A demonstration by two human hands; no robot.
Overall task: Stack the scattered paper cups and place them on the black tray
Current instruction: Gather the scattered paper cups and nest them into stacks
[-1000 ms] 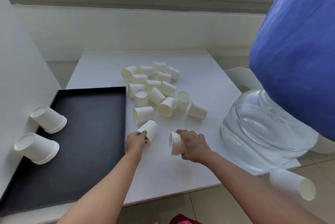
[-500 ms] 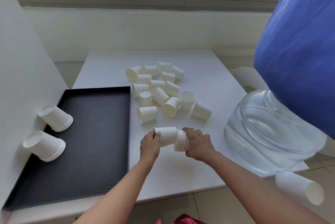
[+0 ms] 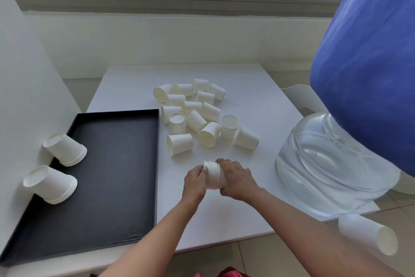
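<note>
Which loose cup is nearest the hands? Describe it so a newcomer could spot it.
Start at the black tray on the white table and look just past its right edge. The nearest loose cup lies on its side at the pile's near-left corner, open mouth facing the tray. Unlike its neighbours, it lies apart, touching none.

Both hands (image 3: pixel 221 178) clasp nested cup stack (image 3: pixel 213 175) sideways; black tray (image 3: pixel 116 178) left; loose cups (image 3: pixel 195 113) beyond.
</note>
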